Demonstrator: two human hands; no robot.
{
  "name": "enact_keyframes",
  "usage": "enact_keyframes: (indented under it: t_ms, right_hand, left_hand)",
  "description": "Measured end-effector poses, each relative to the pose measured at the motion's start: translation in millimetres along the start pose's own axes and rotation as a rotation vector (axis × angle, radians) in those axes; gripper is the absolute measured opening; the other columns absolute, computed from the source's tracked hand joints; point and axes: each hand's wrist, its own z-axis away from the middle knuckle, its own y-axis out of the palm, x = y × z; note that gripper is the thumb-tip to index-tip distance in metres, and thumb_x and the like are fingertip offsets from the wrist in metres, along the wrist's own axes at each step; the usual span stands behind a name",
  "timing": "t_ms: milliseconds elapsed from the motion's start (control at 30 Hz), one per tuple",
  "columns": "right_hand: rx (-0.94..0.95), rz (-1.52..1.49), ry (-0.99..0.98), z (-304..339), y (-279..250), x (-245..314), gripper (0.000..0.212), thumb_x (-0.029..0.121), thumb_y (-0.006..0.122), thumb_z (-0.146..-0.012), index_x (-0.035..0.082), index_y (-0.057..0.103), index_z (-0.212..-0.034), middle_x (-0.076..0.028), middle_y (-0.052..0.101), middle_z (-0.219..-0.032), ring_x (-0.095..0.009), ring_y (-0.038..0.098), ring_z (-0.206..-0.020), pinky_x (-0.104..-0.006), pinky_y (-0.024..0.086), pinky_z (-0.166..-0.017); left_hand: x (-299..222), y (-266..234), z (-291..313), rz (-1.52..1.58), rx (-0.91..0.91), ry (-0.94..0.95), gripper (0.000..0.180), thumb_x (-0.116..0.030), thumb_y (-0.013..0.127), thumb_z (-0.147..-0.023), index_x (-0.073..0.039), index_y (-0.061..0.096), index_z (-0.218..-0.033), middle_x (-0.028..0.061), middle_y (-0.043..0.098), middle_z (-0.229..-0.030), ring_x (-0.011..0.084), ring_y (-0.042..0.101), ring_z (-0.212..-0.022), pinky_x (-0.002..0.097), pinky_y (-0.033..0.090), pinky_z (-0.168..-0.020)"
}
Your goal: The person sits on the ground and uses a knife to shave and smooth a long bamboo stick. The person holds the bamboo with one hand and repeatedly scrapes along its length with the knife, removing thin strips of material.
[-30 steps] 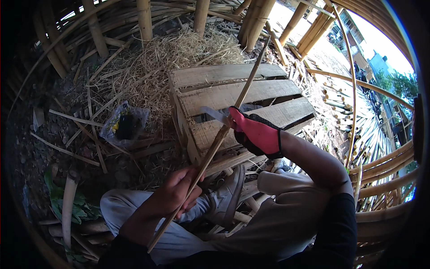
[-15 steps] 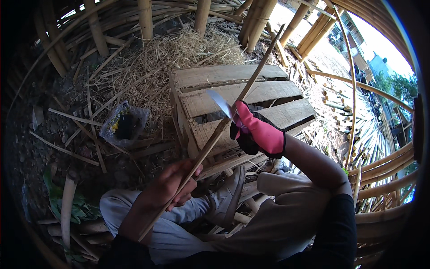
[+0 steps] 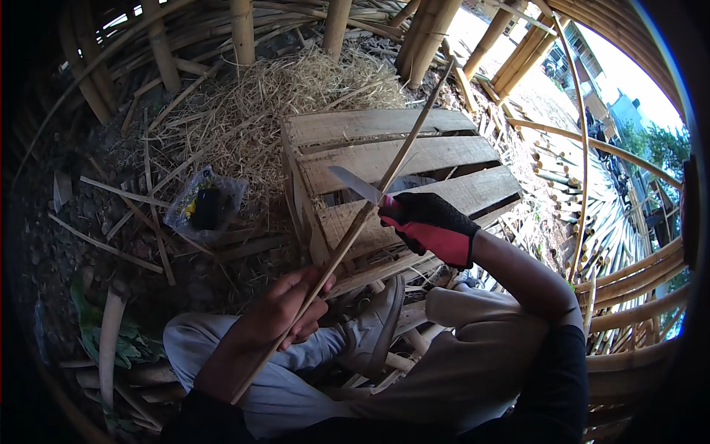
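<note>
My bare left hand (image 3: 292,307) is closed round the lower part of a long bamboo strip (image 3: 403,154), which runs slantwise from my left forearm up over a slatted wooden crate (image 3: 362,164). In a pink and black glove, my right hand (image 3: 435,226) grips a knife (image 3: 355,183). Its handle is mostly hidden in the fingers. The broad pale blade points up and left and lies across the strip, against it or very close to it, at about mid-length.
Pale shavings (image 3: 281,100) are heaped behind the crate. A clear plastic bag (image 3: 207,203) with dark and yellow contents lies at left on the ground. Cut bamboo pieces (image 3: 569,185) spread out at right. Bamboo posts (image 3: 242,33) stand along the back. My shoe (image 3: 376,325) is beside the crate.
My right wrist has turned, so the glove's black back now faces up, and the blade has tilted and shifted slightly left. The strip's far end has swung a little left and down.
</note>
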Motion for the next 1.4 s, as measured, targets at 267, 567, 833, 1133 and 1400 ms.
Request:
enact_keyframes:
  t_ms: [267, 567, 833, 1133, 1400]
  right_hand:
    - [-0.673, 1.072, -0.565, -4.5, 23.2, -30.2, 0.015, 0.026, 0.057, -0.093, 0.012, 0.061, -0.092, -0.007, 0.058, -0.067, -0.021, 0.062, -0.056, -0.0381, 0.047, -0.048]
    - [-0.698, 1.274, -0.467, 1.6, 39.3, -16.4, 0.022, 0.026, 0.053, -0.094, 0.013, 0.057, -0.077, -0.005, 0.053, -0.061, -0.025, 0.061, -0.057, -0.0396, 0.046, -0.048]
    - [-0.259, 1.239, -0.371, -7.1, 2.9, -1.8, 0.035, 0.036, 0.05, -0.097, 0.011, 0.067, -0.081, -0.012, 0.066, -0.073, -0.031, 0.067, -0.068, -0.0432, 0.052, -0.058]
    - [0.264, 0.415, 0.355, -20.1, -22.5, 19.2, 0.045, 0.047, 0.053, -0.095, 0.006, 0.069, -0.097, -0.01, 0.067, -0.076, -0.025, 0.065, -0.073, -0.038, 0.049, -0.069]
    - [-0.116, 0.939, -0.64, -12.6, -20.5, -24.7, 0.031, 0.034, 0.052, -0.097, 0.009, 0.063, -0.112, -0.015, 0.066, -0.091, -0.034, 0.065, -0.089, -0.0432, 0.052, -0.077]
  left_hand:
    - [2.5, 3.7, -10.9, 0.107, -0.018, -0.084, 0.02, -0.025, 0.033, -0.105, -0.009, 0.044, -0.104, -0.0049, 0.035, -0.046, 0.0045, 0.031, -0.028, 0.0199, 0.024, -0.026]
    - [13.2, -3.3, -12.8, 0.1, -0.051, -0.078, 0.019, -0.021, 0.035, -0.103, -0.008, 0.046, -0.11, -0.0038, 0.036, -0.047, 0.0056, 0.033, -0.03, 0.0201, 0.026, -0.028]
    - [11.6, -3.7, -13.0, 0.023, -0.035, -0.058, 0.02, -0.025, 0.034, -0.105, -0.011, 0.048, -0.106, -0.0049, 0.035, -0.045, 0.0046, 0.032, -0.03, 0.0192, 0.025, -0.03]
    - [8.4, -0.3, -12.4, 0.016, -0.062, -0.072, 0.021, -0.026, 0.034, -0.105, -0.009, 0.047, -0.105, -0.0044, 0.035, -0.046, 0.0045, 0.032, -0.03, 0.0198, 0.024, -0.03]
    - [6.9, -2.4, -13.8, 0.047, -0.043, -0.072, 0.02, -0.024, 0.033, -0.105, -0.009, 0.046, -0.105, -0.004, 0.036, -0.048, 0.005, 0.032, -0.03, 0.0199, 0.023, -0.03]
